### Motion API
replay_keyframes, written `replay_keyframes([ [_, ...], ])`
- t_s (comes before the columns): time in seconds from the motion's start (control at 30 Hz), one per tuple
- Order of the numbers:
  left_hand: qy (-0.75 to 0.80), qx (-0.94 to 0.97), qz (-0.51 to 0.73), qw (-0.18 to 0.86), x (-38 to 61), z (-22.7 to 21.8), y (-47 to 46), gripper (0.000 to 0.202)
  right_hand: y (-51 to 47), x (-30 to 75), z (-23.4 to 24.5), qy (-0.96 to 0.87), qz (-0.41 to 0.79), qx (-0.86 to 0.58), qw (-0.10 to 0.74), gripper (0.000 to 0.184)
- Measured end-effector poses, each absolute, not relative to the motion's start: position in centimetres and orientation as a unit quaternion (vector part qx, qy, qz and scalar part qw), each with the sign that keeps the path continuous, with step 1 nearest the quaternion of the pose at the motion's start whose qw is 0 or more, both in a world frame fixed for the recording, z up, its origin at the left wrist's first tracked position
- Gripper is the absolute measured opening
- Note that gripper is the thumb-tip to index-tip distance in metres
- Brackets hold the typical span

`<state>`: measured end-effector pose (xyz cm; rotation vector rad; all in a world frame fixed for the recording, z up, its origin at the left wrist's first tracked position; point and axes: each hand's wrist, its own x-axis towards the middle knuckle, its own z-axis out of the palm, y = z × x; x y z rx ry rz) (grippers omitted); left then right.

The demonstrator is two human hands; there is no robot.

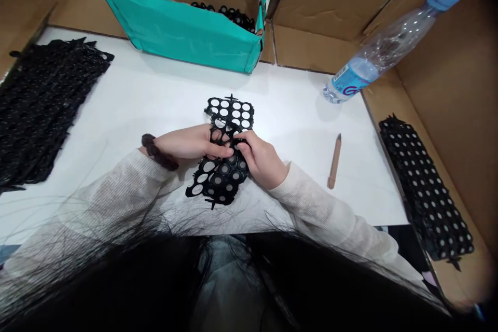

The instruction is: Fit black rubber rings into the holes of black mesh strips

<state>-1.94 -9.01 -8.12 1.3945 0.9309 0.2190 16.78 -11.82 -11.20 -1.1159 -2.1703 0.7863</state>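
Observation:
A black perforated sheet (236, 107) with rows of round holes lies before me on the white table. White shows through its far holes, while several near holes hold dark round pieces with grey centres. My left hand (190, 142), a dark hair tie at its wrist, grips the sheet's left side at mid-length, thumb on top and fingers partly under it. From the right, my right hand (263, 160) pinches at the middle of the same sheet, thumb and forefinger close together. Whether a loose piece sits between those fingertips is hidden.
A stack of black sheets (42, 109) lies at the left. At the back stands a teal-sided box (187, 36) holding black rings. A water bottle (356, 75) and a brown craft-knife-like tool (334, 162) are to the right. More filled sheets (426, 187) rest on a cardboard ledge (459, 275).

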Motion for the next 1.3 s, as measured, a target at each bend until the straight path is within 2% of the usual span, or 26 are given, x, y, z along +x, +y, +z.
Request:
replay_keyframes([
  [0.27,0.376,0.663,0.104,0.639,-2.1,-8.2,-8.8,0.021,-11.0,17.5,-11.2,-0.810,0.378,-0.355,0.274,0.025],
  [0.53,0.386,0.623,0.090,0.674,-2.3,-8.0,-8.9,0.022,-11.4,17.3,-11.0,-0.798,0.369,-0.386,0.278,0.021],
  [0.9,0.414,0.592,0.135,0.679,-1.9,-8.1,-8.9,0.019,-10.7,16.7,-11.3,-0.659,0.378,-0.505,0.409,0.025],
  [1.3,0.386,0.606,0.113,0.687,-2.1,-7.7,-9.3,0.019,-10.1,17.5,-11.7,-0.647,0.323,-0.524,0.451,0.028],
])
